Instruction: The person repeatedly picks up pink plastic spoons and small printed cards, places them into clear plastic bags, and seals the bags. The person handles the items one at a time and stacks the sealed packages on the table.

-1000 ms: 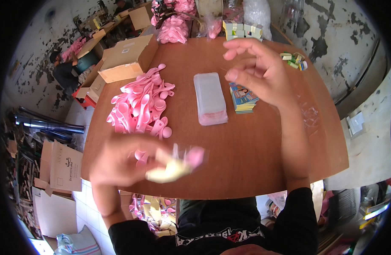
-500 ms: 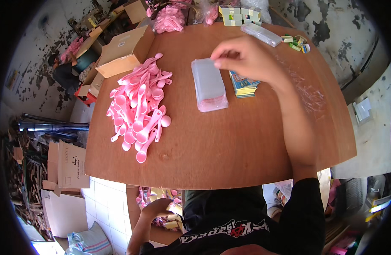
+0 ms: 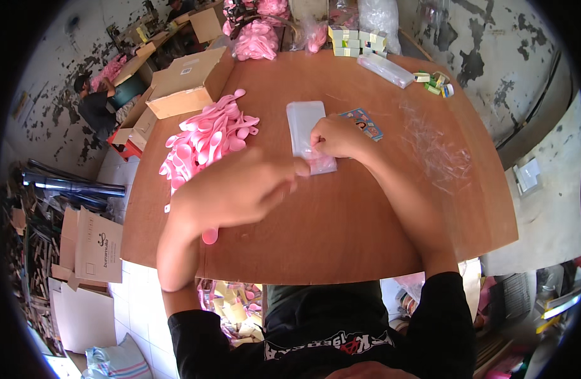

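A stack of clear plastic bags [image 3: 306, 117] lies lengthwise near the middle of the brown table. My right hand [image 3: 341, 136] is over its right side, with fingers bent and pinched together at the lower part of the stack. Whatever they grip, if anything, is too small to make out. Smeared by motion, my left hand [image 3: 255, 186] hovers in front of the pink spoons, its fingertips close to the stack's lower left edge. The pile of pink measuring spoons [image 3: 208, 136] is partly hidden by that hand and forearm. Beside my right wrist sits a stack of printed blue cards [image 3: 365, 124].
A cardboard box [image 3: 189, 79] stands at the table's far left. Pink bagged spoons [image 3: 255, 41], bundled card stacks [image 3: 357, 41] and a long plastic packet [image 3: 385, 69] line the back. Loose clear film [image 3: 439, 151] lies at right. Below the front edge is a box of packed items [image 3: 236, 309].
My left hand has risen from the box below the table to above the tabletop. My right hand has moved from the stack's far end toward its near end, and its fingers have curled.
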{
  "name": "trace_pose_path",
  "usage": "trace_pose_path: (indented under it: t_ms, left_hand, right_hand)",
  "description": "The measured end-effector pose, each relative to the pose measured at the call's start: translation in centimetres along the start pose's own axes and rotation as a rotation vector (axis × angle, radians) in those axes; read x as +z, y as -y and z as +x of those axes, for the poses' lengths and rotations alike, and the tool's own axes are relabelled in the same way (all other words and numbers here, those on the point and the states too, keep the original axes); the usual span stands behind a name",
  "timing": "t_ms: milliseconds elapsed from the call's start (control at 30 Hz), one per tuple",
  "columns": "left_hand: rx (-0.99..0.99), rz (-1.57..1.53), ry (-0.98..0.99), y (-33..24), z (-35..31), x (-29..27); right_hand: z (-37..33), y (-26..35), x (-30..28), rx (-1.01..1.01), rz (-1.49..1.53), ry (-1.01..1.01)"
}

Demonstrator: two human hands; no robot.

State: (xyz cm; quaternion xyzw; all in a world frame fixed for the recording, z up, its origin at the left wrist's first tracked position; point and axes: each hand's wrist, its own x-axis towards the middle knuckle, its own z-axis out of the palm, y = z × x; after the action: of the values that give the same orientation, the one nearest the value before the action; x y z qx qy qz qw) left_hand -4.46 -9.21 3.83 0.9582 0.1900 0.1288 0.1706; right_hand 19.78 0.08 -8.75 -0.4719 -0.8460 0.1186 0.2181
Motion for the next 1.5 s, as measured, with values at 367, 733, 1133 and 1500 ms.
trace_pose_path:
  t_ms: [367, 733, 1133, 1500]
  left_hand:
    - [-0.360, 0.314, -0.159, 12.2, 7.0, 8.5]
    - [-0.109, 0.028, -0.847, 11.8, 8.4, 9.1]
    - [-0.469, -0.507, -0.495, 9.1, 7.8, 7.0]
    - [-0.452, -1.738, -0.392, 11.7, 8.2, 8.0]
  right_hand:
    - [-0.6, -1.0, -2.4, 0.037, 0.146, 0.101]
    - [-2.0, 3.1, -8.5, -0.051, 0.079, -0.168]
    - [-2.2, 4.6, -7.5, 0.058, -0.285, -0.521]
    - [-1.7, 5.2, -5.8, -0.367, -0.106, -0.326]
